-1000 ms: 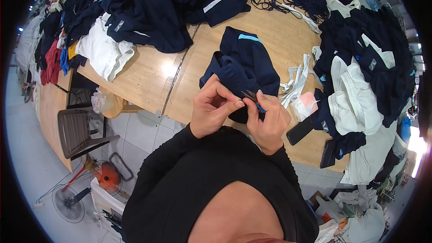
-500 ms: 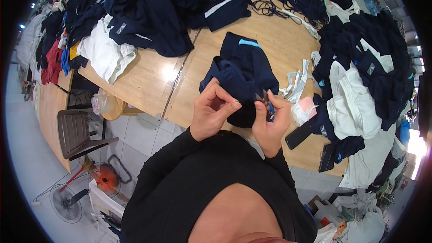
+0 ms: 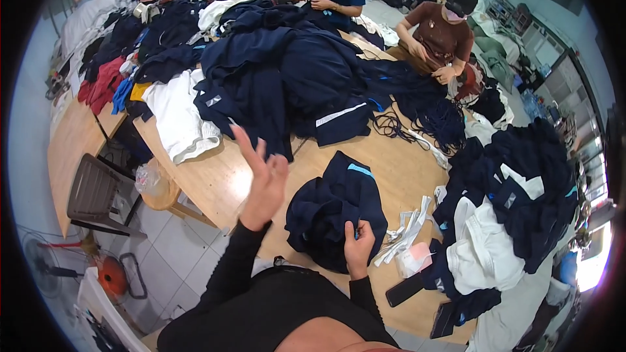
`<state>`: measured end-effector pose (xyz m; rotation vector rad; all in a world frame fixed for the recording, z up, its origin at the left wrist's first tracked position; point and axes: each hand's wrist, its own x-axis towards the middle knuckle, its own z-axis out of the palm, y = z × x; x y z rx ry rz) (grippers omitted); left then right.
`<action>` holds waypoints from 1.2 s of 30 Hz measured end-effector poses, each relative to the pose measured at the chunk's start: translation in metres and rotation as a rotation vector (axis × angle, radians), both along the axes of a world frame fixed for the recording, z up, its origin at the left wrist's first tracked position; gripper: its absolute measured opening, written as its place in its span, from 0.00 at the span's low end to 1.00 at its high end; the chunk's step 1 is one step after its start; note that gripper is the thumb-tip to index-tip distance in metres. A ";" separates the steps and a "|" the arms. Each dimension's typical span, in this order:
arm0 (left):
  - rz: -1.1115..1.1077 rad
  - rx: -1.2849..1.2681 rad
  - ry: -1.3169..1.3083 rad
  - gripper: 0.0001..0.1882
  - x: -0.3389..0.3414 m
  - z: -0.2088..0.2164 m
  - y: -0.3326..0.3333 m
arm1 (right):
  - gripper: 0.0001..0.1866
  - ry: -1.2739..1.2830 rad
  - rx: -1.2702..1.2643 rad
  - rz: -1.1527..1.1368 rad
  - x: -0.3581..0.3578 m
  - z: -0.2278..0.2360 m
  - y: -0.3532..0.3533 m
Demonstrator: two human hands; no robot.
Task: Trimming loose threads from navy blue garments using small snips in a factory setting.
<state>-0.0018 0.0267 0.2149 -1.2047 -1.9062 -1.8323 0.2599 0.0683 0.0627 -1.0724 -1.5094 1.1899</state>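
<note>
A navy garment (image 3: 332, 202) with a light-blue strip lies bunched on the table in front of me. My right hand (image 3: 360, 246) is at its near right edge, thumb and fingers closed on the cloth. The blue-handled thread snips seen earlier do not show now; whether they are hidden in that hand I cannot tell. My left hand (image 3: 264, 179) is raised left of the garment, off the cloth, with the index finger stretched out and the other fingers apart and partly bent. Nothing shows in it.
Navy garments (image 3: 280, 65) are heaped across the table's far side, beside a white garment (image 3: 186, 114). Dark cords (image 3: 443, 124) lie far right. White strips (image 3: 407, 228), a phone (image 3: 404, 290) and another clothing pile (image 3: 515, 189) are at right. Co-workers (image 3: 440, 39) work beyond the table.
My left hand has left the garment and risen to the left. My right hand has moved onto the cloth, and the snips no longer show. The view has tilted up, bringing co-workers into sight.
</note>
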 end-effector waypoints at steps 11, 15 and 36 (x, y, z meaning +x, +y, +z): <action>-1.957 0.464 -0.090 0.47 0.048 0.188 -0.022 | 0.12 0.177 -0.500 0.001 0.018 -0.025 0.007; -2.117 0.315 -0.004 0.45 0.054 0.205 -0.019 | 0.12 0.189 -0.526 -0.014 0.013 -0.021 0.005; -2.373 0.370 -0.184 0.55 0.056 0.190 -0.022 | 0.13 0.258 -0.554 -0.045 0.011 -0.024 0.001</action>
